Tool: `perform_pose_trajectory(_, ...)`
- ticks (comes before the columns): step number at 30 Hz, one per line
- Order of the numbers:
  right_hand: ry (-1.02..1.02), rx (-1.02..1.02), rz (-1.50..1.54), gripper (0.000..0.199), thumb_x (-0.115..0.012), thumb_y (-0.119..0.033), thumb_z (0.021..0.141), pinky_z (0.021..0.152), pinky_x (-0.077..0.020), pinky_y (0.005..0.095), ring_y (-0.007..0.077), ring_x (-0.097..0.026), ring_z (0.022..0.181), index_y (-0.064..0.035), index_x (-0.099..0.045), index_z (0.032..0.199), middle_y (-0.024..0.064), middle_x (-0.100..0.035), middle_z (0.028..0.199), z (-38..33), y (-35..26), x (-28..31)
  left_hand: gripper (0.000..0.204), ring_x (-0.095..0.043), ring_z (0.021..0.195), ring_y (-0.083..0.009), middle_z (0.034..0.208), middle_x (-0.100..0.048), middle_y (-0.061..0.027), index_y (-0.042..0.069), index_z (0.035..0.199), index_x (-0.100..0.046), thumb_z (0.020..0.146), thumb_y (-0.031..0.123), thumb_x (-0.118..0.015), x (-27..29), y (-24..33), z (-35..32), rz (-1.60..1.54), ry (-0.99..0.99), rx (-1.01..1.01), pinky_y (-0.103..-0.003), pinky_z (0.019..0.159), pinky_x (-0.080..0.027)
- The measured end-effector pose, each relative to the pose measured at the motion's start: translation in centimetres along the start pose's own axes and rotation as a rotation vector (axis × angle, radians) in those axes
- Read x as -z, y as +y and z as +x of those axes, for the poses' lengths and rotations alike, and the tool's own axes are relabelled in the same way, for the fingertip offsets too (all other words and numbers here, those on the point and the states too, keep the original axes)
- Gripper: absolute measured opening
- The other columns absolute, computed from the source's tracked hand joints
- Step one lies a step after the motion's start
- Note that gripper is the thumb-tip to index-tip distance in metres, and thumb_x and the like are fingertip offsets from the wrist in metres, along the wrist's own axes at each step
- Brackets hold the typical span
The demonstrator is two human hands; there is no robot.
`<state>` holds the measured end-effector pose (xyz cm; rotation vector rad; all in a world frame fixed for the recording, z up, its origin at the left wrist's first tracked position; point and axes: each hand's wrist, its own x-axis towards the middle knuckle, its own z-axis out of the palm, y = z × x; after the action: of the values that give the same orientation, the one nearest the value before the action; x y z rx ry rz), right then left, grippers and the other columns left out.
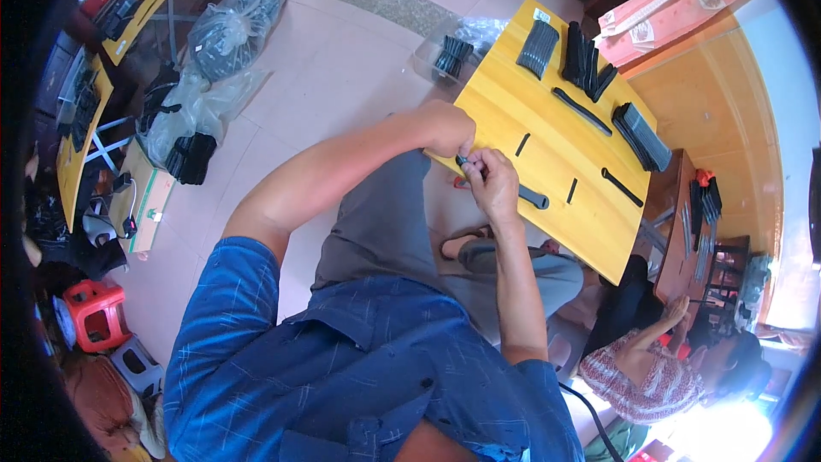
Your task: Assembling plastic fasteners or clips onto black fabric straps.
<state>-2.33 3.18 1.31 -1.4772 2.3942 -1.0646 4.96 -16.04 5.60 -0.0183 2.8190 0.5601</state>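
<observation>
At the near left edge of a yellow wooden table (590, 235), my two hands meet. My left hand (446, 127) is closed, its fingertips at the small dark end of a black strap (534, 197). Close beside it, my right hand (494, 181) pinches the same end between thumb and fingers. A rounded tip with a slot shows past my right hand; the middle of the strap is hidden behind that hand. Two short black strips (522, 145) lie on the tabletop nearby. Farther off are a long black strap (582, 111) and another with a looped end (622, 186).
Bundles of black straps (538, 49) and a neat stack (641, 137) line the table's far side. A clear bin (440, 56) stands beyond its left corner. On the floor lie plastic bags (231, 30) and a red stool (94, 315). Another person (646, 372) sits at the right.
</observation>
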Motion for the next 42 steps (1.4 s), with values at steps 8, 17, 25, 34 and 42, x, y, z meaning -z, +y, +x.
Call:
perform_pose_trajectory(8, 0.029, 0.007, -0.023, 0.018, -0.080, -0.008, 0.076, 0.073, -0.0510, 0.0450, 0.0332, -0.063, 0.078, -0.0044, -0.067, 0.089, 0.0113, -0.063, 0.078, -0.2, -0.3, -0.2, 0.023, -0.074, 0.091, -0.0319, 0.093, -0.078, -0.0114, 0.024, 0.094, -0.083, 0.077, 0.014, -0.072, 2.7, 1.7, 3.0, 0.195, -0.180, -0.048, -0.046, 0.076, -0.057)
perform_pose_trajectory(17, -0.012, -0.248, 0.217, 0.014, -0.083, -0.007, 0.078, 0.067, -0.0530, 0.0337, 0.0195, -0.064, 0.067, -0.0038, -0.073, 0.087, 0.0075, -0.068, 0.073, 0.3, 0.1, -0.3, 0.016, -0.073, 0.084, -0.0307, 0.088, -0.077, -0.0106, 0.017, 0.090, -0.081, 0.077, 0.014, -0.072, 2.7, 0.3, 3.1, 0.157, -0.363, -0.058, -0.047, 0.073, -0.055)
perform_pose_trajectory(25, -0.036, -0.299, 0.274, 0.008, -0.081, -0.008, 0.081, 0.064, -0.0521, 0.0297, 0.0134, -0.063, 0.062, -0.0051, -0.075, 0.086, 0.0048, -0.069, 0.071, 0.5, 0.6, -0.3, 0.019, -0.072, 0.079, -0.0316, 0.086, -0.075, -0.0138, 0.005, 0.097, -0.076, 0.089, 0.019, -0.065, -0.4, -4.1, -3.8, -0.292, 0.225, -0.077, -0.044, 0.073, -0.055)
perform_pose_trajectory(34, -0.105, -0.335, 0.158, 0.012, -0.076, -0.017, 0.086, 0.062, -0.0511, 0.0314, 0.0128, -0.064, 0.063, -0.0054, -0.074, 0.084, 0.0040, -0.066, 0.066, 1.7, 0.0, 0.2, 0.029, -0.060, 0.068, -0.0099, 0.070, -0.066, -0.0036, 0.001, 0.091, -0.072, 0.095, 0.029, -0.071, -7.8, -0.4, -5.2, -0.786, 0.425, 0.185, -0.031, 0.064, -0.049)
perform_pose_trajectory(42, -0.068, -0.347, 0.738, 0.007, -0.067, -0.010, 0.099, 0.064, -0.0425, 0.0223, 0.0039, -0.049, 0.072, -0.0049, -0.067, 0.094, -0.0064, -0.059, 0.079, -2.4, -1.8, 2.1, 0.043, -0.049, 0.062, -0.0103, 0.064, -0.054, -0.0037, 0.001, 0.077, -0.062, 0.098, 0.038, -0.070, -6.9, 3.8, -4.8, -1.040, 0.432, 0.044, -0.034, 0.057, -0.042)
